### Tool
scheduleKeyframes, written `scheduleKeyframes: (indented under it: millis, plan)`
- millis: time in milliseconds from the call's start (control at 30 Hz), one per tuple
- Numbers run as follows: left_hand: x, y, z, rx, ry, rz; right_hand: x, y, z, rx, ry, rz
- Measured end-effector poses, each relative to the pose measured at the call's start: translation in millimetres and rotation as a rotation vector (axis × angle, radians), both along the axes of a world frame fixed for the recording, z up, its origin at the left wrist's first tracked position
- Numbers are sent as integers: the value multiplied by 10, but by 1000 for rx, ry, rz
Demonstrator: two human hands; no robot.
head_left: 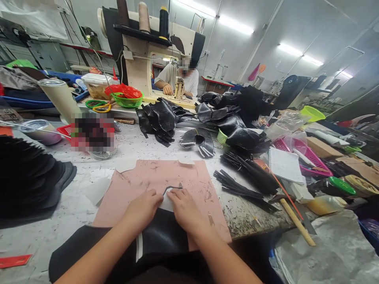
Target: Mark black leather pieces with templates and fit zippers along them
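A black leather piece (166,230) lies partly on a pink board (118,197) and hangs toward my body. Its far end shows a pale patch with a narrow dark edge. My left hand (146,207) grips the left side of that end, fingers pinched together. From the right, my right hand (184,207) holds the same end, its thumb and fingers pressed on the pale patch near the edge. The fingertips of both hands are close together. A white strip (139,246) runs along the leather nearer to me.
At left rises a stack of black pieces (26,177). Black leather parts (161,116) and black strips (248,177) lie beyond and right of the board. A hammer (297,221) rests at the right edge. Across the table, a person (192,79) sits behind a sewing machine (137,59).
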State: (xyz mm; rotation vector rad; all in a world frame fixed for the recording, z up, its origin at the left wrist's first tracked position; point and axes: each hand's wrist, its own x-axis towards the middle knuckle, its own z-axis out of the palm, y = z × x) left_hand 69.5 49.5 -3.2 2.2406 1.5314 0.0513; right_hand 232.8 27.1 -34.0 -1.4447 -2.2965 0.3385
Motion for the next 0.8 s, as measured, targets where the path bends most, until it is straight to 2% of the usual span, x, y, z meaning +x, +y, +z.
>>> scheduleKeyframes:
  millis: [100,167,233,300,367,433,500,567,667,733,800]
  plan:
    - [-83,-78,-11,78,94,-122,-69,-16,36,9,-81,-54]
    - [-151,-143,0,90,124,-143,-66,-16,99,13,-127,-44]
    - [-240,-203,28,34,98,-108,-14,44,179,-38,-98,25]
    - [-347,-240,67,-109,0,-51,84,197,251,-124,20,58]
    - [-447,-235,112,-270,-151,-33,212,442,290,-151,144,-26]
    - [-497,-181,158,-355,-303,-62,347,727,291,-88,217,-187]
    - [-466,-77,197,-357,-402,-49,465,976,275,-32,288,-317]
    - [-362,68,215,-282,-474,85,561,1126,274,-8,391,-418]
    - [-145,316,189,-96,-558,330,676,1109,325,-3,586,-528]
    - [-17,450,148,-37,-565,376,738,959,378,-26,712,-548]
    - [66,507,105,-31,-529,349,782,738,426,-60,814,-529]
